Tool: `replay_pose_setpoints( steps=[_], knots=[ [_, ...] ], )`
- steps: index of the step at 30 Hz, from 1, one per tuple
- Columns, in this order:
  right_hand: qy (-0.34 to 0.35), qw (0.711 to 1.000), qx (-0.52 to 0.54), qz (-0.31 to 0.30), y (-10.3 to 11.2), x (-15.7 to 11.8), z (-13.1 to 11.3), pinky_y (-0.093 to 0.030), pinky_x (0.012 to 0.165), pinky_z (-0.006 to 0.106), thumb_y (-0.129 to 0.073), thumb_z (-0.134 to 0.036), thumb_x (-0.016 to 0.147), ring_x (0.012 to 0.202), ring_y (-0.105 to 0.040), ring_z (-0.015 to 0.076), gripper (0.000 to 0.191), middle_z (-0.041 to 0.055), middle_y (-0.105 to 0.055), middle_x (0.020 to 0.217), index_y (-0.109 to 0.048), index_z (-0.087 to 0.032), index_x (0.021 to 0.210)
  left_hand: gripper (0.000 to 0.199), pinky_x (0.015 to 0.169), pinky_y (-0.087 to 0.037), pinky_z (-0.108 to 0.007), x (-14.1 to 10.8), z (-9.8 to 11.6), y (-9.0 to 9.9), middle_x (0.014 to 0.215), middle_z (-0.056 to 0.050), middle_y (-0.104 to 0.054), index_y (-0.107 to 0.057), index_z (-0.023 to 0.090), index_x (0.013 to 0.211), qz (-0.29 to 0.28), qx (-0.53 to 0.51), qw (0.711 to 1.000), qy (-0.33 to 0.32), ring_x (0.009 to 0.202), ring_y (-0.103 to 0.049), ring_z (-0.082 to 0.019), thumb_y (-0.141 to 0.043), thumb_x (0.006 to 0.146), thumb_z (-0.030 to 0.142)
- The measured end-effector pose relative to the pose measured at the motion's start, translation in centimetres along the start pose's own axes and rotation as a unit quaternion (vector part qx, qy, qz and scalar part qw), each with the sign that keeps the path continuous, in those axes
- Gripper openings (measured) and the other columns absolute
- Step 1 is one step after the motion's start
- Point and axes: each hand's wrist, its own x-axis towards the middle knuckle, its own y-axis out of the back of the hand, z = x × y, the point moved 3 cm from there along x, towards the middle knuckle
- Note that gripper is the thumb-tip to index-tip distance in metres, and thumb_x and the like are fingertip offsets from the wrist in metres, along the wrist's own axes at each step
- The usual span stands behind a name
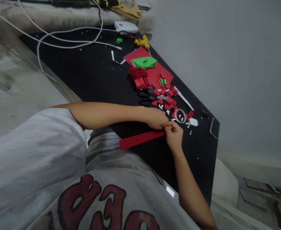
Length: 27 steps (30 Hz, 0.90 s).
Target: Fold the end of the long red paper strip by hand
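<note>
Over the near edge of the black table, my left hand (157,118) and my right hand (174,134) meet fingertip to fingertip. Both are closed, pinching the end of a long red paper strip (140,139). The strip stretches left from my fingers, and its far end reaches over the table edge by my shirt. My fingers cover the pinched end, so its fold is hidden. Just beyond lie small folded red paper pieces (170,103), white paper scraps (167,112), black-handled scissors (146,98) and a roll of clear tape (180,116).
A red sheet (156,75) bears green folded paper (144,62). Stacked red pieces (140,78) lie beside it. Farther off are a yellow glue gun (142,42), a white box (126,27) and a white cable (70,41). A phone (214,127) and a white case (193,122) lie right.
</note>
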Motion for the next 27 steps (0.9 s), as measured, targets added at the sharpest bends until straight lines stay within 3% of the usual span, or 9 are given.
replay_pose_setpoints(
  steps=[12,27],
  knots=[
    [-0.007,1.000,0.012,0.003,-0.1,0.0,0.2,-0.026,0.053,0.026,-0.061,-0.031,0.077,0.050,-0.030,0.0092,0.014,-0.0085,-0.035,0.051,-0.068,-0.020,0.071,0.023,0.073,-0.050,-0.032,-0.1,0.1,0.2,0.103,-0.014,-0.077,-0.078,0.018,0.108,-0.017,0.002,1.000,0.004,0.087,-0.070,-0.024,-0.061,0.095,0.028],
    [-0.010,1.000,0.016,0.001,-0.1,0.0,0.4,-0.026,0.054,0.025,-0.062,-0.029,0.078,0.051,-0.031,0.0094,0.013,-0.0083,-0.035,0.052,-0.069,-0.020,0.072,0.025,0.079,-0.050,-0.034,0.6,-0.6,-1.0,0.102,-0.013,-0.077,-0.078,0.020,0.109,0.005,-0.024,1.000,0.010,0.088,-0.069,-0.025,-0.064,0.092,0.031]
  ],
)
